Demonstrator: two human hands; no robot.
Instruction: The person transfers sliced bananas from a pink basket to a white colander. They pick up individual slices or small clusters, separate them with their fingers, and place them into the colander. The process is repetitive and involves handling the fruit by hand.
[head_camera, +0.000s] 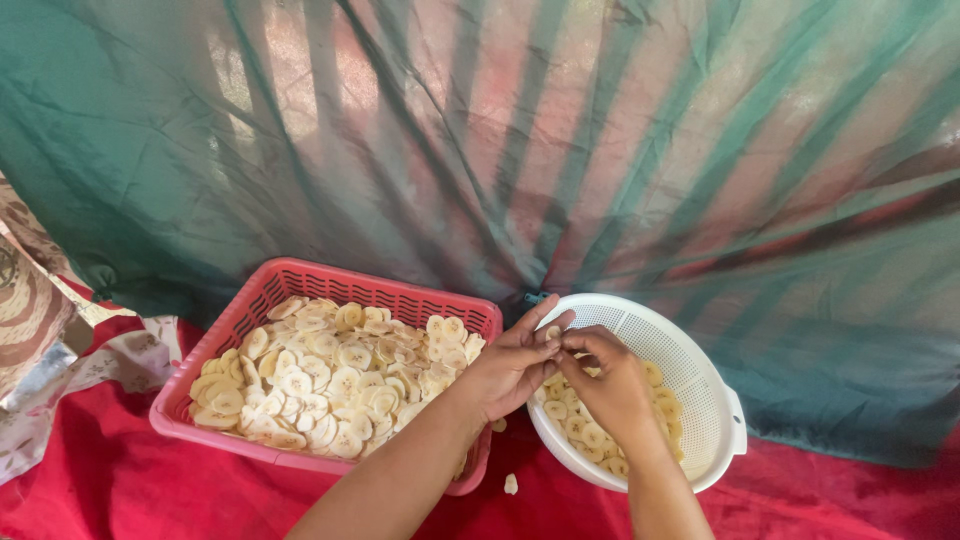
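A pink plastic basket (268, 287) on the red cloth holds a heap of pale sliced banana chips (335, 375). To its right stands a round white perforated colander (690, 365) with several more chips (585, 430) in its bottom. My left hand (512, 365) and my right hand (605, 385) meet over the colander's left rim, fingertips pinched together on a small chip between them. Both forearms come up from the bottom edge.
A red cloth (120, 480) covers the surface. A green and pink sheer fabric (560, 140) hangs behind as a backdrop. Patterned cloth (40, 330) lies at the left. One loose chip (511, 484) rests on the red cloth between the containers.
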